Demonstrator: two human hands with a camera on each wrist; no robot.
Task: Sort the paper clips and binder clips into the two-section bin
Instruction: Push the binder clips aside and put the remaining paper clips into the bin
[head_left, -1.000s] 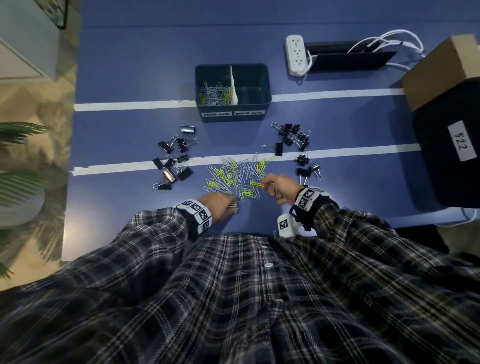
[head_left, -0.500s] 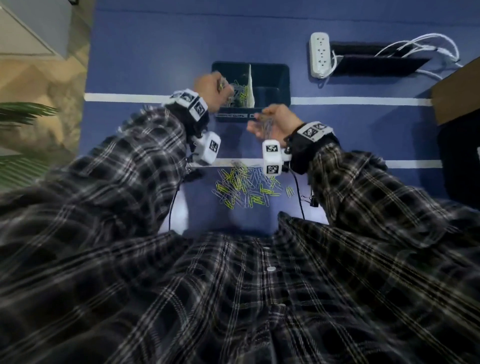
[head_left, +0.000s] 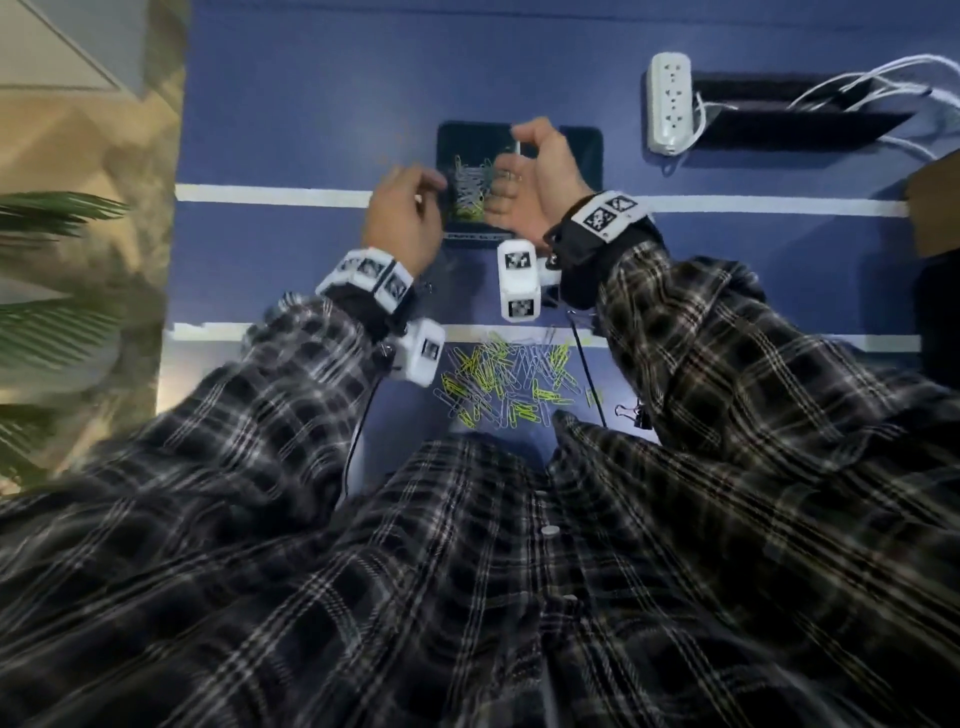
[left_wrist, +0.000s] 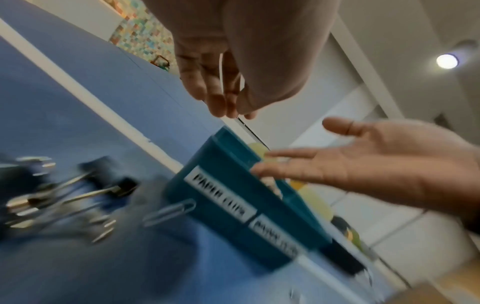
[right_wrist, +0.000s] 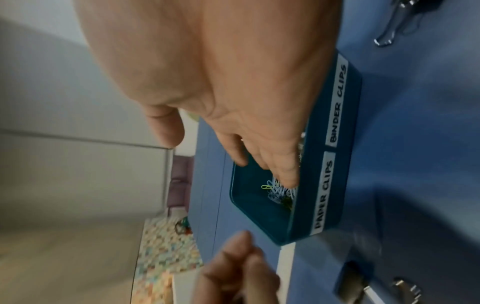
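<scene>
While both plaid sleeves (head_left: 218, 467) reach forward over the blue bench (head_left: 311, 119), a loose pile of paper clips (head_left: 506, 382), silver and yellow-green, lies near the body between the forearms, just on the near side of a white tape line (head_left: 208, 331). One black binder clip (head_left: 635, 415) sits to the right of that pile, beside the right sleeve. Further out, the left wrist view shows a blurred cluster of binder clips (left_wrist: 103, 193) on the bench left of the bin, with a single silver clip (left_wrist: 168, 211) lying against the bin's near wall. Both hands are at the teal bin (head_left: 589, 145), which straddles the second tape line (head_left: 260, 195). At the bin's near left corner, the left hand (head_left: 408, 218) has its fingertips (right_wrist: 236, 248) bunched against the thumb; whether they pinch anything I cannot tell through the blur. Beside it, the right hand (head_left: 540, 171) is spread and relaxed, palm turned to the left, with its fingers (right_wrist: 283, 172) dipping into the left section, labelled PAPER CLIPS (right_wrist: 323, 195), just above the heap of clips (right_wrist: 279, 191) already there. Most of the right section, labelled BINDER CLIPS (right_wrist: 339, 107), is hidden under that hand. Beyond, at the far right, a white power strip (head_left: 670, 109) lies beside a dark slot with white cables (head_left: 857, 83).
</scene>
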